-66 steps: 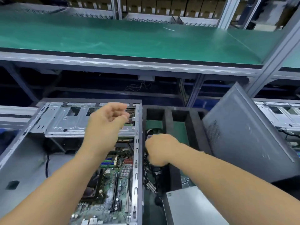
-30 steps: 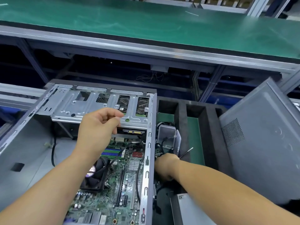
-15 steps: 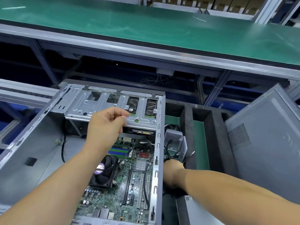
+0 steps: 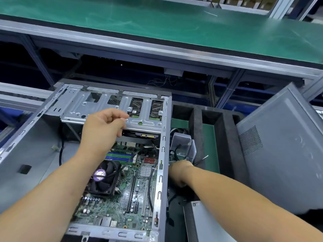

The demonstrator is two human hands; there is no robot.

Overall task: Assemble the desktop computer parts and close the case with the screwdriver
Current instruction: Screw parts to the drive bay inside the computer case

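The open computer case lies on its side with the motherboard and CPU fan exposed. My left hand hovers over the front edge of the metal drive cage, thumb and forefinger pinched on a small shiny screw. My right hand is down in the black foam tray, just outside the case's right wall. It is closed around the screwdriver, whose thin shaft sticks out to the upper right. The handle is hidden.
A clear plastic box stands open in the tray just above my right hand. The grey side panel leans at the right. A grey metal box lies at the bottom right. A green-topped bench shelf runs overhead.
My right hand has sunk lower into the tray beside the case wall, and the screwdriver shaft has come into view. My left hand stays pinched over the drive cage. The view has tilted downward.
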